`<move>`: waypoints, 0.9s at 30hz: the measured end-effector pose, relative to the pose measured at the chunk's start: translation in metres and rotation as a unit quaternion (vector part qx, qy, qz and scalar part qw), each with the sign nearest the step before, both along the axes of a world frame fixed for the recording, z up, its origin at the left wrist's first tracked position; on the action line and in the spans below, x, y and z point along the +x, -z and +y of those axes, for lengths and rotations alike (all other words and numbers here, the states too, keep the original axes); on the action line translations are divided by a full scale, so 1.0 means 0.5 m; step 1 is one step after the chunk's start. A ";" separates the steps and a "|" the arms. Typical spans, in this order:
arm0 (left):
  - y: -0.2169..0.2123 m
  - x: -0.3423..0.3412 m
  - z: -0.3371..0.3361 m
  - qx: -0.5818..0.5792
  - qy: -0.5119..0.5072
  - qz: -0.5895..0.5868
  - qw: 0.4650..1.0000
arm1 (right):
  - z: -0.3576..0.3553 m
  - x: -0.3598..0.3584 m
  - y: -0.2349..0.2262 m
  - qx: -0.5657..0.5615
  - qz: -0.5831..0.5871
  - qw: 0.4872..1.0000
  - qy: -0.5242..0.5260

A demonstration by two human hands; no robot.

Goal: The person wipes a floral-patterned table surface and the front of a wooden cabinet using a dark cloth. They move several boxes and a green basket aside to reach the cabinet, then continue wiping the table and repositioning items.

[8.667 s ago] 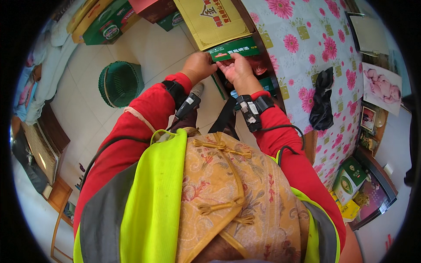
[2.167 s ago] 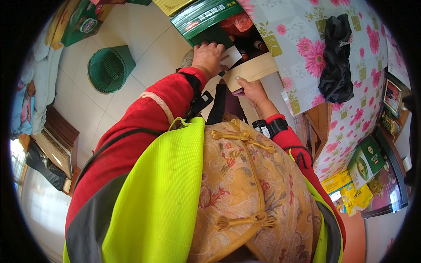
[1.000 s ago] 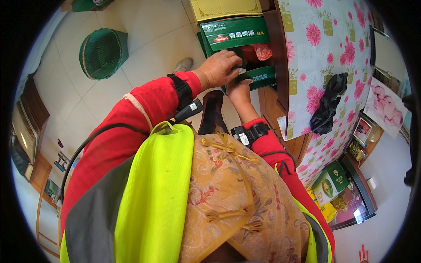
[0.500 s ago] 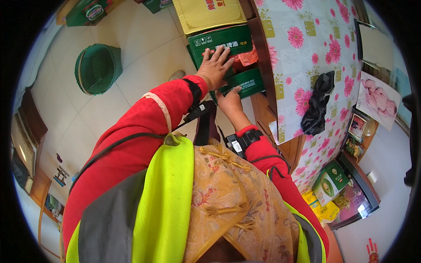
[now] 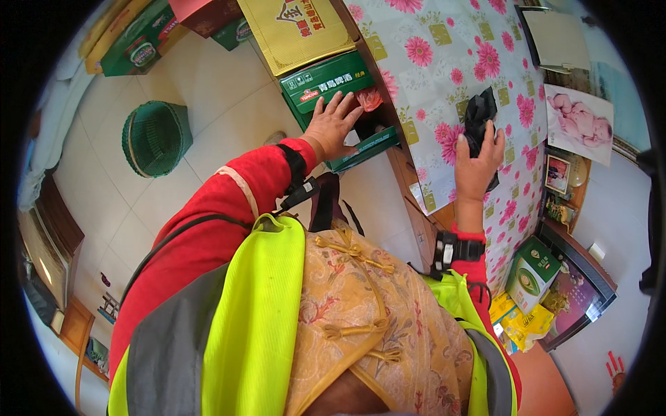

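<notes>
My left hand (image 5: 331, 130) lies with spread fingers on the green cardboard box (image 5: 320, 82), beside its opening. Inside the box, some reddish plastic (image 5: 370, 99) shows at the edge, and the rest of the contents is dark. A green flap (image 5: 371, 151) stands out on the near side. Over on the flowered tablecloth, my right hand (image 5: 477, 166) reaches onto a crumpled black plastic bag (image 5: 480, 111). Its thumb and fingers are apart, with the bag under and between them; a firm grip does not show.
A yellow box (image 5: 298, 35) stands beyond the green one, against the table with the flowered tablecloth (image 5: 423, 90). On the tiled floor at left is a green woven basket (image 5: 156, 139). Photos (image 5: 579, 121) and a green-white carton (image 5: 533, 274) sit at the right.
My right hand has left the green box and moved right to the black plastic bag on the table. My left hand stays on the box. The view has shifted slightly.
</notes>
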State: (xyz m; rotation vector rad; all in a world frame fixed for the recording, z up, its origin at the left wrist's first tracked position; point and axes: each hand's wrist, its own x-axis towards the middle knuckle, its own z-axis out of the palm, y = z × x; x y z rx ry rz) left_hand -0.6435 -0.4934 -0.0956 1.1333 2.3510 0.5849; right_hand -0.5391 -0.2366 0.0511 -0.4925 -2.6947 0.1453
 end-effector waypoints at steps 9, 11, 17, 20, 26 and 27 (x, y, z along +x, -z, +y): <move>-0.014 -0.002 -0.069 0.040 -0.008 0.001 0.999 | -0.022 -0.078 0.043 0.042 -0.007 0.995 -0.095; -0.019 -0.006 -0.113 0.046 -0.028 0.003 0.999 | -0.061 -0.148 0.057 0.022 -0.004 0.992 -0.125; -0.011 -0.008 -0.313 0.003 -0.123 -0.012 0.992 | -0.165 -0.423 0.067 0.023 0.016 0.983 -0.180; -0.003 -0.007 -0.438 -0.056 -0.183 -0.030 0.981 | -0.153 -0.448 0.061 0.000 0.027 0.975 -0.222; -0.006 0.026 -0.721 -0.190 -0.317 -0.035 0.929 | -0.068 -0.112 0.030 -0.028 -0.045 0.980 -0.194; -0.011 0.034 -0.766 -0.201 -0.343 -0.051 0.916 | -0.066 -0.051 0.026 -0.024 -0.039 0.984 -0.172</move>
